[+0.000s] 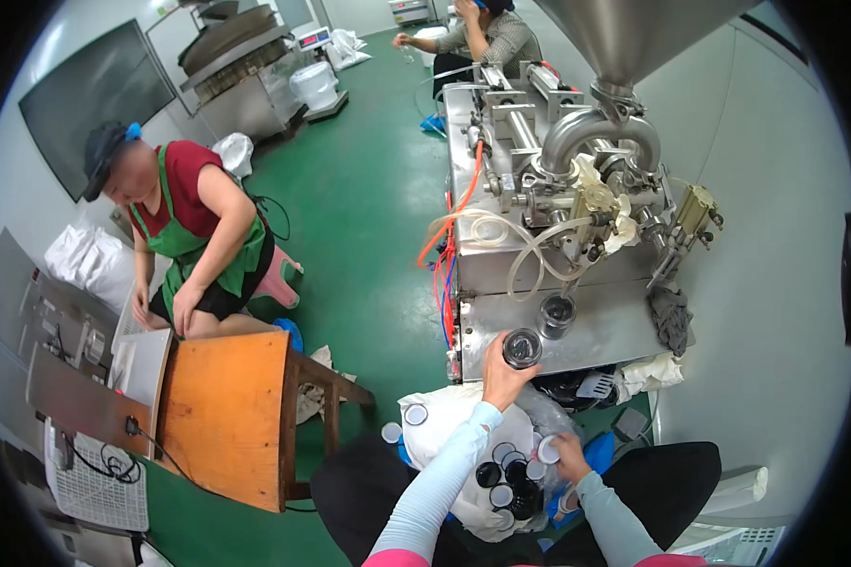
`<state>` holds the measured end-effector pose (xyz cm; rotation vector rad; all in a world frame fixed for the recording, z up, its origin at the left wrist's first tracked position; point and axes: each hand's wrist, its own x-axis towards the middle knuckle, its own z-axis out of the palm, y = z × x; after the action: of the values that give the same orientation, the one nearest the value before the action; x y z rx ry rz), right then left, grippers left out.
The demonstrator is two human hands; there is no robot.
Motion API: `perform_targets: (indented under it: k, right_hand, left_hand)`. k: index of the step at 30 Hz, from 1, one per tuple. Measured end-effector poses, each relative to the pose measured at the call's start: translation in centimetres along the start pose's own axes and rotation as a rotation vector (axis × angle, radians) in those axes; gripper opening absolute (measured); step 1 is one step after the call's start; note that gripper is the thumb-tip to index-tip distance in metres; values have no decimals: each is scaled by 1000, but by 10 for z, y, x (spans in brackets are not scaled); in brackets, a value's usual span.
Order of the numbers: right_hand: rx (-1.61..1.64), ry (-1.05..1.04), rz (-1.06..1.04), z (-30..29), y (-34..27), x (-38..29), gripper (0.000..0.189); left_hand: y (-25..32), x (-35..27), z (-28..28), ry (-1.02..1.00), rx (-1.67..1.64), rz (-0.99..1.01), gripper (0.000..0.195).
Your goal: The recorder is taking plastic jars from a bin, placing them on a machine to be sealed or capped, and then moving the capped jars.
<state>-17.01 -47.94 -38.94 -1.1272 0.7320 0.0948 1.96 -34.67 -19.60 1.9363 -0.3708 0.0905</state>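
Observation:
My left hand (505, 375) grips a clear jar (523, 347) with dark contents, its mouth uncovered, at the front edge of the steel filling machine's plate (496, 319). A second jar (557, 316), also dark inside, stands on that plate below the filling nozzle. Lower and to the right, my right hand (573, 459) pinches a round lid (549, 449) with its white inner side showing. Beneath it, several black and white-lined lids (514, 475) lie in an open white bag (461, 425) between my knees.
A steel hopper (645, 35) tops the machine, with tubes and hoses (482, 216) along its left side. A grey rag (670, 319) hangs on the plate's right. An orange wooden table (223, 411) and a seated co-worker (191, 227) are left; another person (500, 42) sits behind the machine.

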Motion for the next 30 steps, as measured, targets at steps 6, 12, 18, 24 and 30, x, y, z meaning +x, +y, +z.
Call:
perform_targets:
  k: [6, 12, 18, 24, 30]
  right_hand:
    - [-56, -256, -700, 88, -229, -110, 29]
    - [-984, -555, -1301, 161, -267, -181, 35]
    - [-862, -1131, -1300, 153, -265, -227, 24]
    - [-601, -1326, -1267, 159, -260, -267, 18]
    - [-564, -1151, -1328, 172, -262, -264, 21]
  left_hand:
    - [60, -62, -49, 6, -125, 31, 71]
    - [102, -121, -87, -14, -236, 119, 64]
    - [119, -154, -135, -484, -260, 366, 58]
    - [121, -163, -151, -863, -585, 258, 67]
    - [121, -164, -163, -867, -548, 366, 71]
